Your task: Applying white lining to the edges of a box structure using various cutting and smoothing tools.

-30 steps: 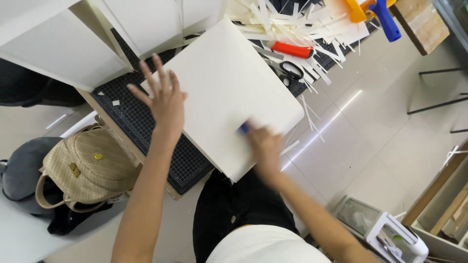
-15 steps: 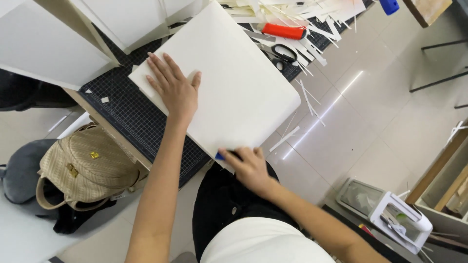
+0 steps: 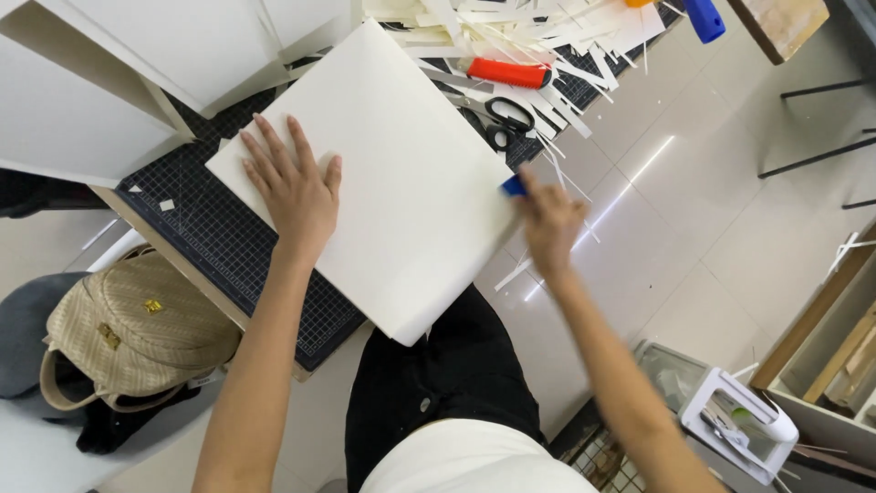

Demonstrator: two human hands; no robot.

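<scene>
Here left hand (image 3: 297,187) flat on white board (image 3: 401,173); right hand (image 3: 550,219) grips blue tool (image 3: 513,186).

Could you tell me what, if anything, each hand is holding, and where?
The right hand grips a small blue tool against the white board's edge; the left hand only presses flat on it.

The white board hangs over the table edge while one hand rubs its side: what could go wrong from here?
1. The white board overhangs the cutting mat; only the flat left hand pins it, so it may tip or slide.
2. The right hand works a small blue tool along the edge; a slip could mark the board.
3. Scissors and paper strips lie close by and could catch the board.
</scene>
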